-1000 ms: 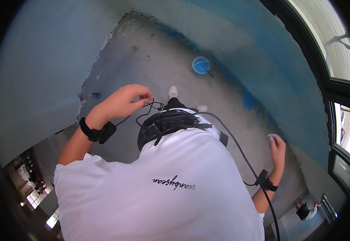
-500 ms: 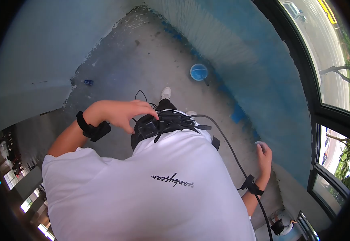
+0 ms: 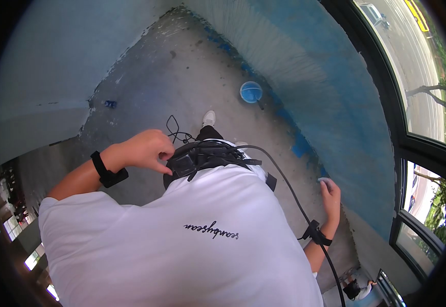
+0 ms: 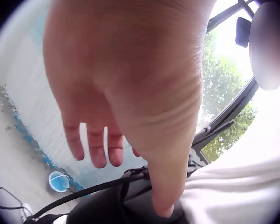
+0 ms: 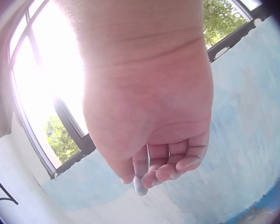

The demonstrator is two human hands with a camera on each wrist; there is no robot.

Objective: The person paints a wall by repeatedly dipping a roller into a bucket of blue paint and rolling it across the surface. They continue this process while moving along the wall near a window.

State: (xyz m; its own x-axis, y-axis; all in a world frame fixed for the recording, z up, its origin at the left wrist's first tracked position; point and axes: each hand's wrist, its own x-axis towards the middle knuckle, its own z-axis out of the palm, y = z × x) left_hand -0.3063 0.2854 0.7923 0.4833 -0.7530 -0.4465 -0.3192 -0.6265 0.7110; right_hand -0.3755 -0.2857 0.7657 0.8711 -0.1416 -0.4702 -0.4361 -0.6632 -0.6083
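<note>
My left hand (image 3: 143, 149) is at the left end of a black waist bag (image 3: 184, 162), thumb tip right at the bag's edge and fingers loosely bent. In the left wrist view its palm (image 4: 126, 79) faces the camera, with the thumb pointing down over the bag and the other fingers apart. My right hand (image 3: 331, 197) hangs out to the right, near the blue-painted wall. Its fingers are loosely curled in the right wrist view, and one fingertip (image 5: 140, 189) looks whitish. A black cable (image 3: 284, 176) runs from the bag past the right wrist.
A blue bucket (image 3: 251, 91) with a dark handle sticking out stands on the grey floor by the blue wall (image 3: 325, 92). A small blue item (image 3: 110, 104) lies near the left wall. Thin looped cable (image 3: 174, 128) hangs beside the bag. Another person (image 3: 356, 289) is behind on the right.
My left hand moved from the thin cables onto the bag's top, then drew back left to its end. The head view shifted. My right hand stays hanging at the side.
</note>
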